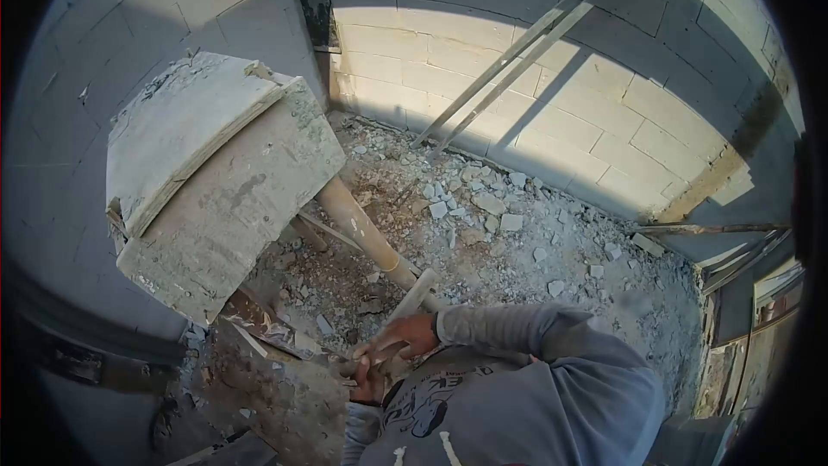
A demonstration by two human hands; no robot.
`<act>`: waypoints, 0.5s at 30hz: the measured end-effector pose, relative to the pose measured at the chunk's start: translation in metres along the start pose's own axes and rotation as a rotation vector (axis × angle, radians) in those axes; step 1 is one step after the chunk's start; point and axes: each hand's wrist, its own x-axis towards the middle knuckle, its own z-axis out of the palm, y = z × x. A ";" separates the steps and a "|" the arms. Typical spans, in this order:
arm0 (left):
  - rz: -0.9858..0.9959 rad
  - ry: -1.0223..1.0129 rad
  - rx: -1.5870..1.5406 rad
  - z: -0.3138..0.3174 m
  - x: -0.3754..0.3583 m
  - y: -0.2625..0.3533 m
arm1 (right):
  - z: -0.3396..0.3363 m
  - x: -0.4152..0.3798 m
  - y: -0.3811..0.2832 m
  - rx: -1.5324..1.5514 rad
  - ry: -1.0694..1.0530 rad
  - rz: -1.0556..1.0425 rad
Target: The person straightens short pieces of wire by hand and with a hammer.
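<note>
My right hand [414, 334] reaches in from the right in a grey sleeve. Its fingers are closed on a pale flat bar [417, 293], which sticks out beyond the knuckles. Close below and to the left, my left hand [369, 385] has its fingers curled in, nearly touching the right one; what they hold is small and hard to make out. A wooden pole [366, 231] runs from behind the hands up to a dusty board [237, 194]. A thick pale slab [185, 134] lies along the board's upper left side.
Broken block pieces [489, 204] and rubble cover the ground. Two long thin bars [526, 47] lean against the pale block wall [414, 47]. Planks and frames [749, 285] stand at the right edge. A dark beam [95, 362] lies at the lower left.
</note>
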 end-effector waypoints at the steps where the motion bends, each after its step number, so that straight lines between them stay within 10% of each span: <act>1: 0.060 0.026 0.055 -0.007 0.015 -0.005 | -0.023 -0.022 0.032 -0.070 0.007 0.100; 5: 0.150 0.077 0.219 -0.009 0.068 -0.012 | -0.214 -0.184 0.086 -0.209 0.620 0.882; 9: 0.152 0.043 0.347 -0.008 0.111 -0.048 | -0.401 -0.357 0.102 -0.204 1.320 1.231; 15: -0.014 0.159 0.143 0.083 0.140 -0.073 | -0.550 -0.452 0.072 -0.481 1.465 1.443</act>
